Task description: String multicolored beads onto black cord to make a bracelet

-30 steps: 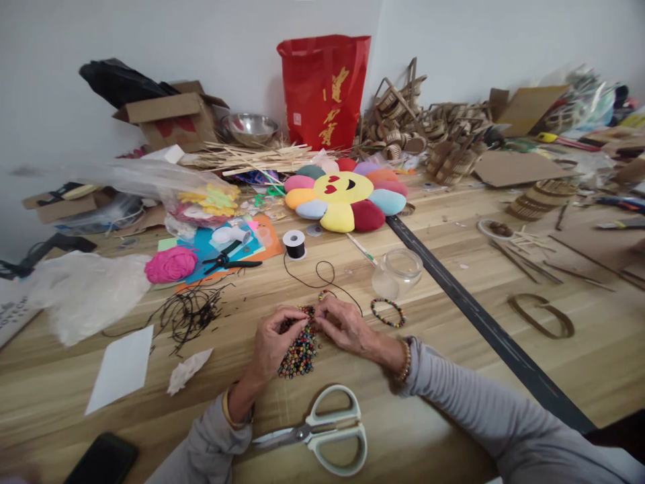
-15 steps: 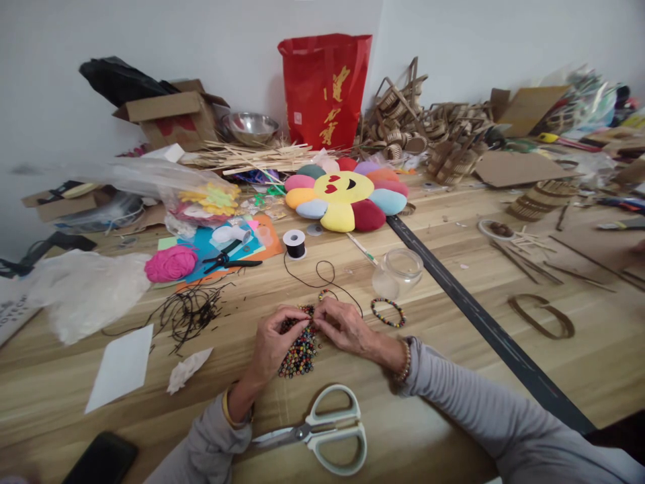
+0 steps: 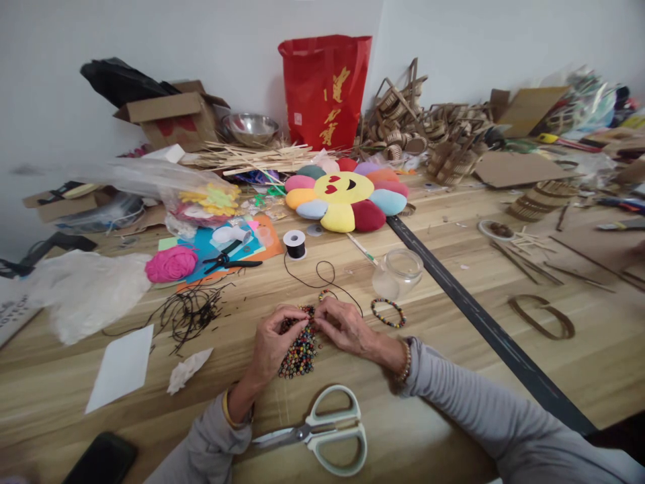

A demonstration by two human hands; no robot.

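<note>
Over a heap of small multicoloured beads on the wooden table, my two hands meet fingertip to fingertip. My left hand is closed, thumb and index finger pinched; what sits between them is too small to make out. In a pinch too, my right hand grips the black cord. A short row of strung beads shows just behind its fingers, and the cord loops back toward a white spool. A finished-looking bead bracelet lies to the right of my right hand.
White-handled scissors lie in front of my forearms. Behind the hands stand a glass jar and a flower cushion. Black cord scraps, pink yarn and pliers are at left. A phone rests near the front edge.
Both hands stay in nearly the same place above the beads. Only the pinched fingertips have shifted very slightly; the other things are where they were.
</note>
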